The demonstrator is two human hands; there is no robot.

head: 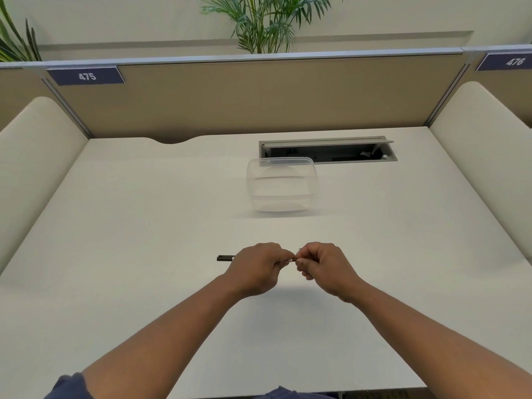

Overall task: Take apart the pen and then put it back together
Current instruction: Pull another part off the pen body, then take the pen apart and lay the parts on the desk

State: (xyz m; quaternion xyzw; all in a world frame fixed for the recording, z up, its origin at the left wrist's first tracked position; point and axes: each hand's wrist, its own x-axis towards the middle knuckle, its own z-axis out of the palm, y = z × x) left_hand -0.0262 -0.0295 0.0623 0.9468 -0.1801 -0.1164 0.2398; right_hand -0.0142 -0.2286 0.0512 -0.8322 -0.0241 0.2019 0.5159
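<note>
— Black pen [225, 258], held level above the white desk [144, 226] at about 6 o'clock of the desk's middle; only its left end shows past the knuckles.

— Grips?

— Left hand [257, 267] curled tight round the barrel; right hand [324, 266] pinching the other end between thumb and fingertips; the two hands nearly touching; whether the pen's parts are joined or apart there, cannot tell.

— Surroundings?

— Clear plastic container [282, 184] at 12 o'clock from the hands, well apart; open cable tray [328, 149] behind it; tan partition [259, 96] carries number plates 475 [86, 76] and 476 [514, 61]; palm plant [267, 21] beyond.
</note>
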